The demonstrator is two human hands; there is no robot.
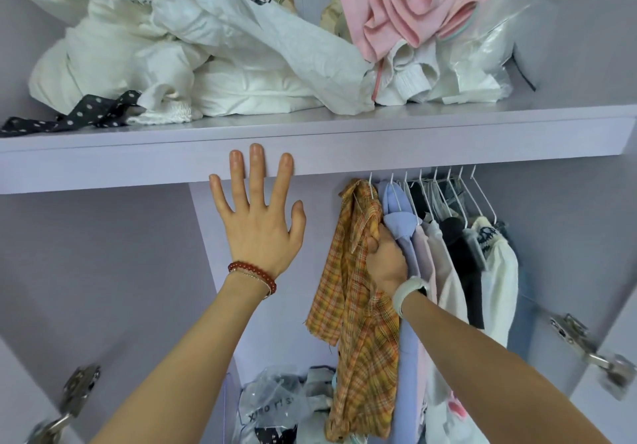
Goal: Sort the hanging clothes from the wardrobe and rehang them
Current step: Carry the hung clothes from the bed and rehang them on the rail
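An orange plaid shirt hangs at the left end of a row of clothes on white hangers under the shelf. My right hand grips the plaid shirt near its shoulder, beside a light blue shirt. To the right hang pale pink, black and white garments. My left hand is raised with fingers spread straight, its fingertips in front of the lilac shelf edge, holding nothing.
White bedding and bags, a pink garment and a black dotted cloth are piled on the shelf. Plastic bags with clothes lie at the wardrobe bottom. Door hinges stick out at both sides.
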